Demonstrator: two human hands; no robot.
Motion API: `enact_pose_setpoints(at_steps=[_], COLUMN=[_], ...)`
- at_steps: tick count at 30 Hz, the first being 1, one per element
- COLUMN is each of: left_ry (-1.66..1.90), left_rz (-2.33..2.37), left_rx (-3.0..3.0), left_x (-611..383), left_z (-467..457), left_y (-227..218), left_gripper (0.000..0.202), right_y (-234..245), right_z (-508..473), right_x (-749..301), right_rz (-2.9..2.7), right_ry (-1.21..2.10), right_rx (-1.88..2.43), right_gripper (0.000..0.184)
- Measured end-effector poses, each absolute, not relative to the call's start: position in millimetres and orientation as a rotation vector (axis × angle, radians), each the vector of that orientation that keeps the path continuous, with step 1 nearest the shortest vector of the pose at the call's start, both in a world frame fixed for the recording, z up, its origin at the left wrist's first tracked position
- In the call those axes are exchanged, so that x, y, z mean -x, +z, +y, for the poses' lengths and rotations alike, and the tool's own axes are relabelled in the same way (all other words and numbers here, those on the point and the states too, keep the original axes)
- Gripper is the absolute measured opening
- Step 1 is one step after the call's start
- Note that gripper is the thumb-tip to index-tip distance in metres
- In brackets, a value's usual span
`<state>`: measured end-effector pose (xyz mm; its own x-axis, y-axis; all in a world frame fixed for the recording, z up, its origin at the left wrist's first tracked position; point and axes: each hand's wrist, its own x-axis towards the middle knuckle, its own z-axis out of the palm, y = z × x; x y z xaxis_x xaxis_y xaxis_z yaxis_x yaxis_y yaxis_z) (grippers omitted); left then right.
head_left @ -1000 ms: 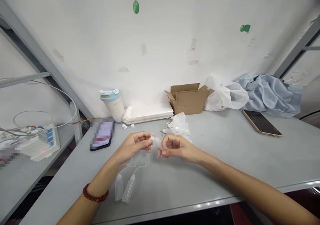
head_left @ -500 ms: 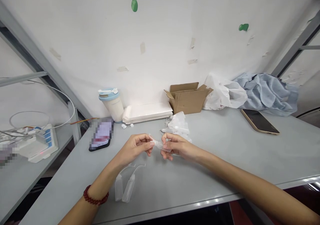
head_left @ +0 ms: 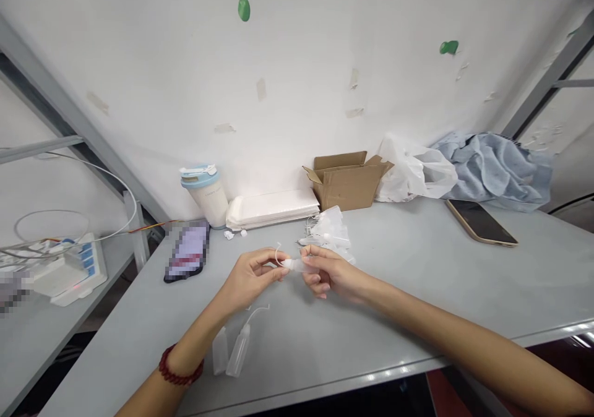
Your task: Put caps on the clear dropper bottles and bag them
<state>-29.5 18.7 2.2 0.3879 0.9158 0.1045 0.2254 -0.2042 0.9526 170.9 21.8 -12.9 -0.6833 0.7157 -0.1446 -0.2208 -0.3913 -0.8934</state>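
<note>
Holding a small translucent bottle (head_left: pixel 297 266) at the centre of the frame, the two hands meet above the grey counter (head_left: pixel 394 305). The left hand (head_left: pixel 257 275) pinches its white neck end between thumb and fingers, and a thin bent tube (head_left: pixel 277 256) rises from there. The right hand (head_left: pixel 331 273) has its fingers closed on the body of the bottle, hiding the far end. A dark red beaded bracelet (head_left: pixel 180 367) circles the left wrist.

Two similar bottles lie side by side at the lower left of centre: the nearer-to-centre bottle (head_left: pixel 239 352) shows its curved tube, while the other bottle (head_left: pixel 219 352) is partly covered by the left forearm. Just beyond the right hand sits a heap of clear bottles (head_left: pixel 331 226). Along the wall, from left of centre rightward, stand a cup (head_left: pixel 211 200) with a blue lid, a stack of white packets (head_left: pixel 273 210), an open cardboard box (head_left: pixel 348 188) and a white plastic bag (head_left: pixel 408 169). A phone (head_left: pixel 482 222) lies at the right.
</note>
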Motion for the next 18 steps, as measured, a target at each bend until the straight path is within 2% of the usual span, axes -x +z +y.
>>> enact_pose_setpoints(at_steps=[4, 8, 14, 18], left_ry=[0.968, 0.855, 0.78, 0.744], left_rz=[1.009, 0.973, 1.045, 1.158], left_rx=[-1.653, -1.597, -1.497, -1.618], left_x=[28.2, 29.5, 23.1, 21.0], left_z=[19.6, 20.0, 18.4, 15.4], left_y=[-0.7, 0.6, -1.1, 3.7], left_gripper=[0.017, 0.022, 0.047, 0.044], right_y=[-11.7, -8.1, -5.4, -6.3], right_z=[20.8, 19.5, 18.4, 17.5], right_x=[-170.4, -169.8, -168.5, -168.0], right_rz=[-1.169, -1.181, -1.248, -1.327], right_ry=[2.118, 2.115, 2.075, 2.027], right_rx=[0.704, 0.705, 0.742, 0.751], right_gripper=[0.024, 0.025, 0.027, 0.029])
